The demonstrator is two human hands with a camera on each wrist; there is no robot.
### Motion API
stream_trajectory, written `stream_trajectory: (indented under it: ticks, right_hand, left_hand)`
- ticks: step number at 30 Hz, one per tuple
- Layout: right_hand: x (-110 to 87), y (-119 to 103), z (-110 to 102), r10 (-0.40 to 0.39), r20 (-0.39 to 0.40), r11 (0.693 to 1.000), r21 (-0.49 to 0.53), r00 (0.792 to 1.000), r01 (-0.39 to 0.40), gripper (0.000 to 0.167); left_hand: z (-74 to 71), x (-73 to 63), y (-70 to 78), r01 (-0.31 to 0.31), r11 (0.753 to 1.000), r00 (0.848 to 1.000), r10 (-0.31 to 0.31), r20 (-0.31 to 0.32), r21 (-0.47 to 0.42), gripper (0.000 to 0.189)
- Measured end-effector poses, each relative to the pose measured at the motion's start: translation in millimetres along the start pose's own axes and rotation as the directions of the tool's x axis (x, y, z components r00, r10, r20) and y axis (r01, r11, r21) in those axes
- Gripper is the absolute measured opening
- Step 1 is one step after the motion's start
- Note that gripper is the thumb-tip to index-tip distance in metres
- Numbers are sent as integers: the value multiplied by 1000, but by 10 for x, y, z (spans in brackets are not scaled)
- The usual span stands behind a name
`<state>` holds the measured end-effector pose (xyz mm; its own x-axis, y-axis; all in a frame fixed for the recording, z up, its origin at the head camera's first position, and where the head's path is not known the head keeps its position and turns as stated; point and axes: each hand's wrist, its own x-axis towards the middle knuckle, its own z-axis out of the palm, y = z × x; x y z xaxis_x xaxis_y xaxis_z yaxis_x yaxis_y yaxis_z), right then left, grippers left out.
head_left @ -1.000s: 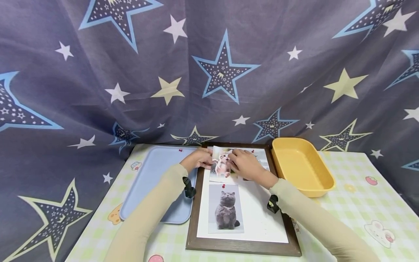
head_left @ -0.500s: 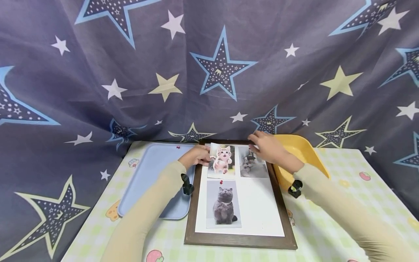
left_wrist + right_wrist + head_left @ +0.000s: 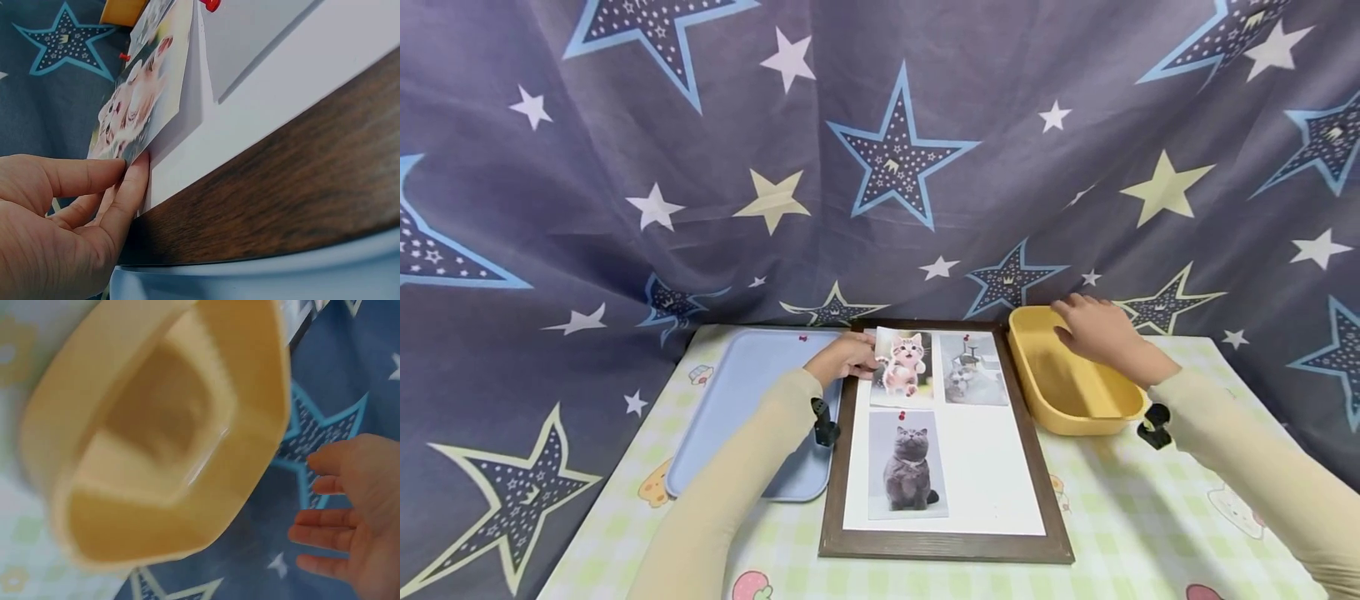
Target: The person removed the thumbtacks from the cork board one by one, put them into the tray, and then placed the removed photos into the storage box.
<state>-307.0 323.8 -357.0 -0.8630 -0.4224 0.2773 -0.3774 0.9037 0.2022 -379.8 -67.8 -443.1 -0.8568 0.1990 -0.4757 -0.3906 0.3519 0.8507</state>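
Observation:
My left hand [image 3: 844, 358] pinches the left edge of a kitten photo [image 3: 904, 365] at the board's upper left. In the left wrist view, the thumb is on its front, fingers behind, and its near edge lifts off the white surface. Below it, a grey cat photo [image 3: 910, 479] has a red push pin [image 3: 902, 415] at its top. Another grey-toned photo [image 3: 973, 379] with a red push pin [image 3: 966, 337] lies at the upper right. Over the far end of a yellow bin [image 3: 1037, 375], my right hand [image 3: 1093, 329] hovers with fingers extended, holding nothing.
The white board has a dark wooden frame [image 3: 947, 546]. A blue tray [image 3: 745, 400] lies left of it, with a red push pin [image 3: 802, 337] near its far edge. A star-patterned curtain [image 3: 880, 275] hangs behind the checked tablecloth [image 3: 1112, 517].
My right hand has left the kitten photo and moved right, over the bin, uncovering the upper right photo. The left hand keeps its pinch on the kitten photo's edge.

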Motion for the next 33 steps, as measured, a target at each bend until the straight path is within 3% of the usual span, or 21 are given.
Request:
stream_trajectory:
  ticks: [5,10,14,17,21,24,27,30,33]
  right_hand:
    - [-131,232,71,76,163,997,6,984,-78,36]
    - [-203,408,119,140,303,981,90,943,-174,43]
    - [-211,556,166,148,381,957,180,913,-230,49]
    - [-190,649,185,149,396,932,250,906,-262,50]
    - [-158,724,157,165,489,850,371,856,-375,52]
    - [-142,762,106,152,601,771,424,785,-475,56]
    - [-130,791,60,118,667,726,447,735,-523,60]
    - [-127,806,30,102,702,691,459,704,-558,63]
    - [-133,815,20,102,720,666,464,687,-585,65]
  left_hand:
    - [1,-5,-10,-5,1000,1000,5,-17,4,65]
    - [1,-7,-25,-9,1000,1000,9,-23,6,65]
    - [9,-24,-27,-15,1000,1000,15,-22,-14,66]
    - [15,-27,-29,-22,999,1000,22,-22,-26,66]
    - [19,-12,-26,-18,1000,1000,17,-26,-22,65]
    - [17,-8,-17,-12,1000,1000,12,-25,-18,65]
    - [17,-11,-13,-12,1000,1000,12,-23,-19,66]
    - [17,-14,-15,-13,1000,1000,12,-24,-21,65]
    - [21,-10,-18,-13,1000,1000,12,-25,-21,64]
